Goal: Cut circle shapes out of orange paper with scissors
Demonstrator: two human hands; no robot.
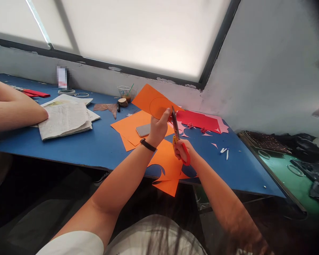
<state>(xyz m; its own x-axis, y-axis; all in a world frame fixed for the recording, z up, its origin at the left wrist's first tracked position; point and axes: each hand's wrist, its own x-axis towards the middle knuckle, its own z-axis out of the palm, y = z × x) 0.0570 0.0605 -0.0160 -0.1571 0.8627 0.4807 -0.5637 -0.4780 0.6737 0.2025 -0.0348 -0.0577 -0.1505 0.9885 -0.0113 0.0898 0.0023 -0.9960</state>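
My left hand [159, 128] pinches the lower edge of an orange sheet [145, 98], thumb on top, and holds it up above the table. A thin circle outline is drawn on this sheet. In my right hand [184, 148] are scissors [175, 124] with red and yellow handles, their blades pointing up at the sheet's edge near my left thumb. Whether the blades are parted is hard to tell. Beneath my hands lie more orange sheets [130, 124], a grey phone [143, 130] and an orange piece with curved cutouts [167, 159] at the table's front edge.
Red paper [202, 121] and pink scraps [214, 145] lie at the right of the blue table [108, 150]. Newspapers [65, 120] are at the left, beside another person's arm [13, 109]. A plastic cup [124, 92] and a wood slice [123, 102] stand towards the back.
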